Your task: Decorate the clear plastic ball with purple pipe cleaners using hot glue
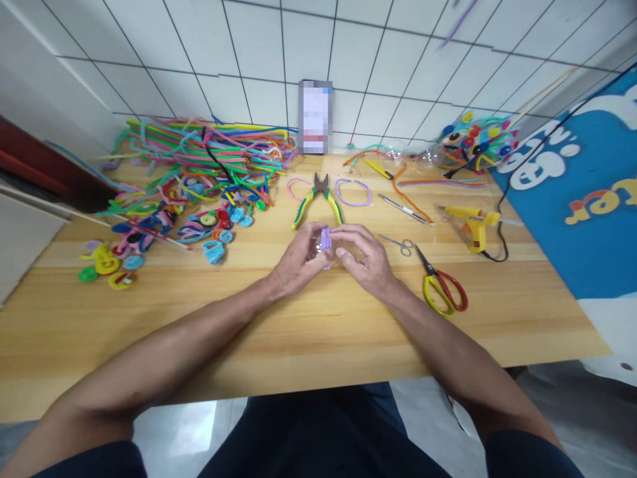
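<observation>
Just below the pliers, my left hand (298, 262) is closed around a small clear plastic piece with a purple fuzzy pipe cleaner (326, 240) running along its side. The clear piece is mostly hidden by my fingers. Opposite it, my right hand (365, 260) has its fingers curved and its thumb apart from them. Its fingertips reach the purple strip at the upper edge. Green-yellow pliers (321, 186) lie spread just beyond my hands. A purple pipe cleaner loop (353, 192) and a pink pipe cleaner curve (297, 188) flank the pliers.
Left: a heap of coloured pipe cleaners (199, 149) and several small twisted pieces. Right: a yellow glue gun (475, 226) with a cord, red-yellow scissors (440, 285), small scissors (401, 243), a craft knife (403, 208). A phone (315, 119) leans on the tiled wall.
</observation>
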Tool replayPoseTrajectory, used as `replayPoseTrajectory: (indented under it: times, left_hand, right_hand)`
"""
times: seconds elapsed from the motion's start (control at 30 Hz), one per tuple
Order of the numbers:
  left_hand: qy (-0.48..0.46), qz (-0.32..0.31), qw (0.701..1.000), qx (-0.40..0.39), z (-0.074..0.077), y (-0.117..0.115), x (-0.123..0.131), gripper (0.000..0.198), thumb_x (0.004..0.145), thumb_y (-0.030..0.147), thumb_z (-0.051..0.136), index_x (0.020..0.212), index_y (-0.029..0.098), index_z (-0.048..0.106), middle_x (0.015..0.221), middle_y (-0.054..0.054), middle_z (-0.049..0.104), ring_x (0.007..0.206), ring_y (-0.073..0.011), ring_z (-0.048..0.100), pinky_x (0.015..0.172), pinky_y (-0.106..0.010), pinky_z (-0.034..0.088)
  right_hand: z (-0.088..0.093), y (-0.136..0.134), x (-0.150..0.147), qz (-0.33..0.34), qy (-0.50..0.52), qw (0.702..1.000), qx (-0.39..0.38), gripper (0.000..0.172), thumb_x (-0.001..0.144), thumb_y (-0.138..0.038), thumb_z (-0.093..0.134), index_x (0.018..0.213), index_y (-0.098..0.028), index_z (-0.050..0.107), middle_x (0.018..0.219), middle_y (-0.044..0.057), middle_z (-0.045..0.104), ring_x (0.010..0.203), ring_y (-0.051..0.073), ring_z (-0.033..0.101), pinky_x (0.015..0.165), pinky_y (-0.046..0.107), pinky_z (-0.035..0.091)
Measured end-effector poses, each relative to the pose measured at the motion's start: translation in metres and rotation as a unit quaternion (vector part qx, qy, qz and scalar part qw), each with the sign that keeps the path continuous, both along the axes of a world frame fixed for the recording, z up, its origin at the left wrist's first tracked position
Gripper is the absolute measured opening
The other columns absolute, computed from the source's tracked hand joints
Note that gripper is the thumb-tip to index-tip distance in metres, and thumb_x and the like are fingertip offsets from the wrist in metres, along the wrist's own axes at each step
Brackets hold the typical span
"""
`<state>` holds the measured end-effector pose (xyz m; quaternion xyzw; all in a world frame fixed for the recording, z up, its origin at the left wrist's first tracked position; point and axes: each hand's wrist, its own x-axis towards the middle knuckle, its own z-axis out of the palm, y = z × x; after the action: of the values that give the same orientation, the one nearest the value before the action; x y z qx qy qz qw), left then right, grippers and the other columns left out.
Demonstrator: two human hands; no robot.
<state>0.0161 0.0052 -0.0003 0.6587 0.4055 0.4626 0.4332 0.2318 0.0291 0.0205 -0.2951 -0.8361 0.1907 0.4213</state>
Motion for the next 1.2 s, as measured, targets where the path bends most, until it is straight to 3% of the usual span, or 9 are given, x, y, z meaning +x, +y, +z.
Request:
replayPoseTrajectory:
  times: [0.23,0.67,1.0,1.2]
  left_hand:
    - [0.0,0.006,1.0,0.0,-0.002,-0.003,0.002,0.044,0.104,0.045,0.071,0.141,0.025,0.057,0.135,-0.011,0.067,0.116,-0.0259,0.069,0.089,-0.038,0.063]
    - [0.013,0.026,0.997,0.073,-0.01,-0.002,0.005,0.046,0.103,0.047,0.071,0.14,0.025,0.055,0.137,-0.011,0.064,0.127,-0.0264,0.067,0.11,-0.046,0.058]
    - [0.024,0.001,0.998,0.053,-0.002,-0.006,0.004,0.047,0.108,0.048,0.066,0.147,0.025,0.053,0.145,-0.015,0.063,0.133,-0.03,0.066,0.108,-0.047,0.061]
    - [0.022,0.009,0.998,0.062,-0.001,-0.006,0.003,0.052,0.107,0.048,0.068,0.151,0.024,0.053,0.15,-0.015,0.06,0.14,-0.0319,0.063,0.121,-0.053,0.053]
  right_hand:
    - [0.0,-0.001,-0.002,-0.012,0.011,1.0,0.007,0.021,0.109,-0.032,0.063,0.125,-0.029,0.076,0.126,0.01,0.082,0.125,0.029,0.076,0.11,0.054,0.063]
    - [0.002,-0.002,-0.003,-0.013,0.039,0.999,0.034,0.015,0.109,-0.024,0.064,0.116,-0.029,0.076,0.119,0.008,0.081,0.118,0.027,0.076,0.105,0.048,0.064]
    - [0.001,-0.001,-0.003,-0.017,0.045,0.999,-0.003,0.01,0.107,-0.026,0.066,0.11,-0.028,0.076,0.118,0.008,0.08,0.117,0.027,0.076,0.105,0.049,0.063]
    - [0.001,-0.002,-0.003,-0.016,0.051,0.999,-0.001,0.012,0.107,-0.026,0.066,0.11,-0.03,0.077,0.119,0.008,0.081,0.117,0.028,0.076,0.105,0.051,0.063]
